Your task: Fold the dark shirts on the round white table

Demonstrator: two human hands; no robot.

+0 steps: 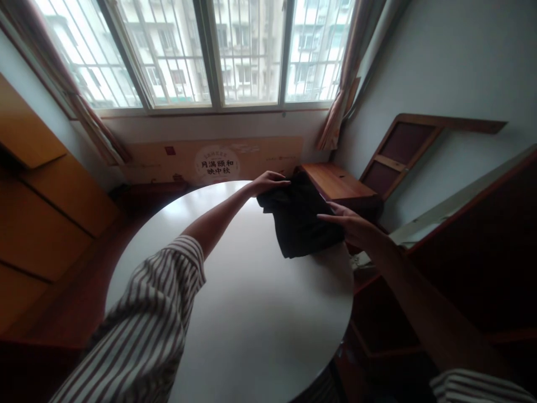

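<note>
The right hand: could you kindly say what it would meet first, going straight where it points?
The right hand would first meet the black cloth; its fingertips seem to touch it, though depth is unclear.

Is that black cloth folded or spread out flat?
Apparently folded: the black cloth makes a compact shape with stepped edges. Its dark surface hides most creases.

A round white table [251,313] with a glossy top bears black cloth [300,218] near its far right edge.

Black cloth [304,221]; white tabletop [260,313]; brown-and-white striped sleeves [142,313]; orange-brown cabinet [54,229]; reddish-brown floor [79,302].
</note>
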